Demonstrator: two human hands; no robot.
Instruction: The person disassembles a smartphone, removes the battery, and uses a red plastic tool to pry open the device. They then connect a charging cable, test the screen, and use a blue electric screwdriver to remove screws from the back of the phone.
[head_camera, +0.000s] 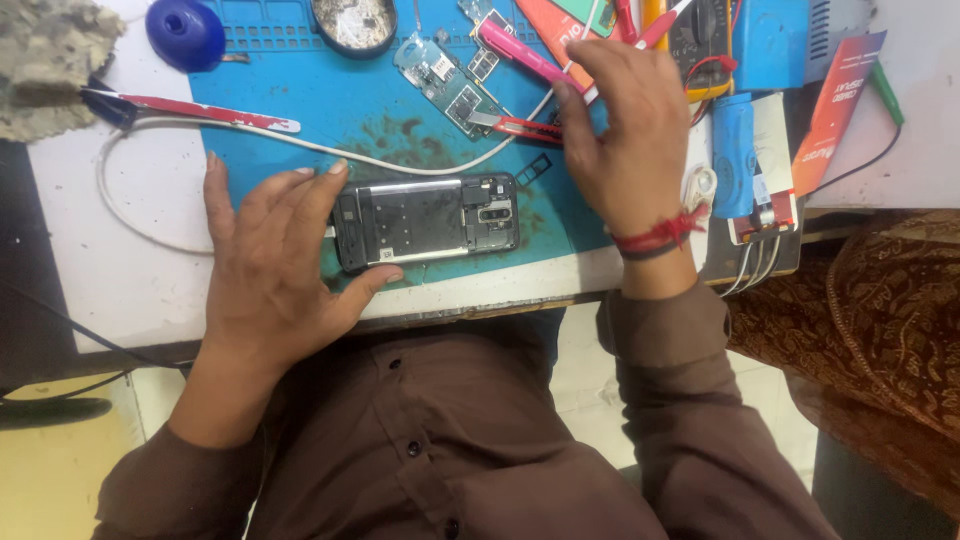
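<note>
Phone (425, 218), back cover off, lies on the blue mat (300, 85), pinned at its end between thumb and fingers of the left hand (270, 265). Right hand (625, 135) hovers beyond it, fingers loosely curled above red-handled tweezers (525, 127), holding nothing I can see.

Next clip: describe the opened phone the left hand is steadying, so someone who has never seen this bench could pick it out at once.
Start at the blue work mat on the white table. Near its front edge, a dark opened phone lies flat and lengthwise, gripped at one end by the left hand. Unlike the small green circuit board farther back, it is a black rectangular frame with a camera cutout.
</note>
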